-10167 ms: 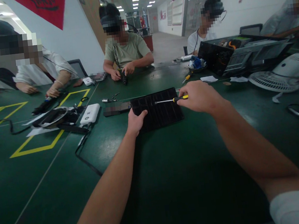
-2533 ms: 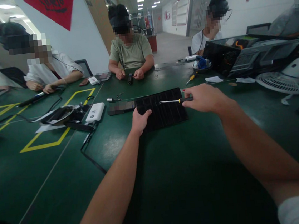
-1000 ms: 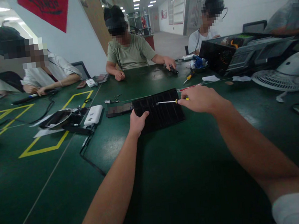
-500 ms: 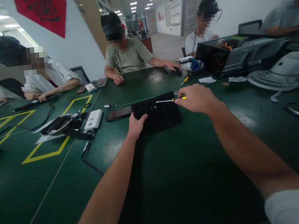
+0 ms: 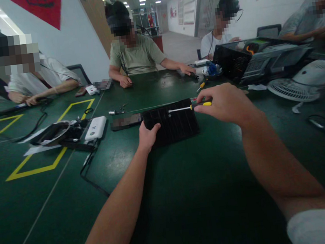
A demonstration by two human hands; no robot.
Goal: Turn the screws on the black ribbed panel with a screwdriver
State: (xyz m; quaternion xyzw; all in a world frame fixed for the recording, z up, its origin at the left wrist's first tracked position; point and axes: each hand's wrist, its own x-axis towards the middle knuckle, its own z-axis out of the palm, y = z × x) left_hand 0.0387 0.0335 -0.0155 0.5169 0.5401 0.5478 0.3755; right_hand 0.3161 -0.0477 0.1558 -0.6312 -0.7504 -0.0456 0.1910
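Note:
A black open wallet (image 5: 180,124) with slots and a small round metal snap is held just above the green table (image 5: 205,187). My left hand (image 5: 149,134) grips its left edge, thumb on top and fingers hidden beneath. In my right hand (image 5: 221,101) is a screwdriver (image 5: 180,109) with a yellow and black handle, pinched near the handle's end. Its metal shaft points left across the wallet's upper part, the tip close to the snap; whether it touches, I cannot tell. Beyond the wallet's left side lies a dark phone-like slab (image 5: 125,121).
To the left are a white power bank (image 5: 95,128) and a headband-like device (image 5: 54,135) with cables. A second screwdriver (image 5: 202,85), a computer case (image 5: 272,56) and a white fan (image 5: 296,83) lie at the right. Several people sit around the table.
My right hand has shifted slightly right and uncovered more of the screwdriver's handle. The shaft stays over the wallet. My left hand keeps its grip. The view has tilted down a little.

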